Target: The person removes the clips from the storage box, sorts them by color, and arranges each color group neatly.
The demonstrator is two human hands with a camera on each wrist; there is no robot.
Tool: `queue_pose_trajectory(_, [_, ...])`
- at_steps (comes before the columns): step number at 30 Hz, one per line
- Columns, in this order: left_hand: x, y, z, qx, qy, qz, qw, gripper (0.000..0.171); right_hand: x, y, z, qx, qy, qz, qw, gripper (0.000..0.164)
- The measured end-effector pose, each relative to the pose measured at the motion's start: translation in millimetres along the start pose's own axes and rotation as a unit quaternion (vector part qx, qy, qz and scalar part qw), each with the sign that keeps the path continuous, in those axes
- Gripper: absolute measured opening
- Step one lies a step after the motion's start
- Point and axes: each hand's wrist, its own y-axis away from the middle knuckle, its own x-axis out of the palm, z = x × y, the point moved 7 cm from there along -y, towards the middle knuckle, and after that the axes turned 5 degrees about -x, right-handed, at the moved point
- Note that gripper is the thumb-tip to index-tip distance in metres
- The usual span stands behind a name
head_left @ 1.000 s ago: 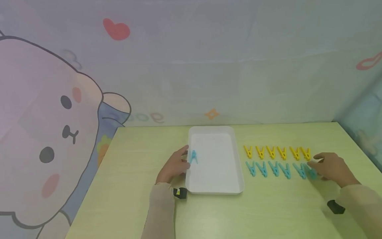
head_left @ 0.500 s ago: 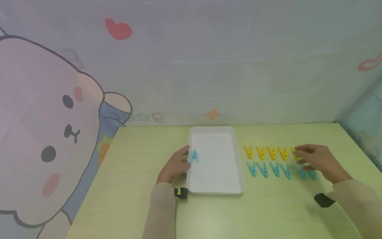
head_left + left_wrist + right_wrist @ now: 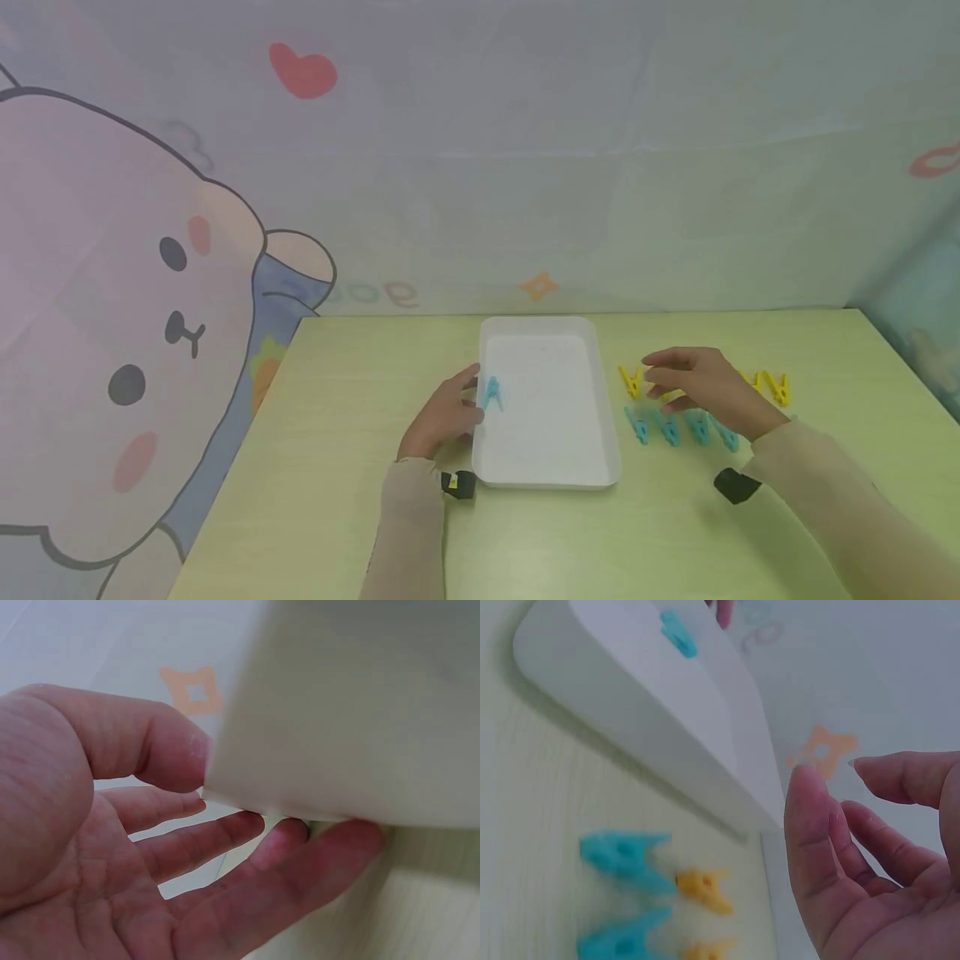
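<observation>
My left hand grips the left side of a white tray. In the left wrist view, the thumb meets the tray wall and the fingertips touch its lower edge. A light-blue clothespin lies inside the tray near that hand. My right hand hovers over the left part of two rows of clothespins, thumb and fingers apart, holding nothing. Blue clothespins form the nearer row, yellow clothespins the farther one. The right hand and sleeve cover several of them.
Both rows lie to the right of the tray on a pale wooden table. Behind it hangs a printed cloth backdrop with a cartoon animal at left. A black wrist device sits under the right wrist.
My right hand has swept left over the rows, from their right end to near their left end. The left hand, tray and clothespins have stayed in place.
</observation>
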Motion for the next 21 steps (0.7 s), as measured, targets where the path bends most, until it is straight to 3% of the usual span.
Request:
queue_pose_trajectory(9, [0.2,1.5,-0.4,-0.007,0.004,0.001,1.0,0.076,56.3,-35.4,21.5,-0.003,-0.045,0.061,0.997,0.045])
queue_pose_trajectory(17, [0.6,1.3,0.2,-0.009,0.021,0.008,0.9997,0.077,92.8,-63.3,25.6,-0.014,-0.013,0.082,0.996,0.039])
queue_pose_trajectory(21, [0.2,0.6,0.1,-0.008,0.013,0.005,0.9999,0.077,114.9,-77.1,31.1,-0.048,0.048,0.091,0.994,0.033])
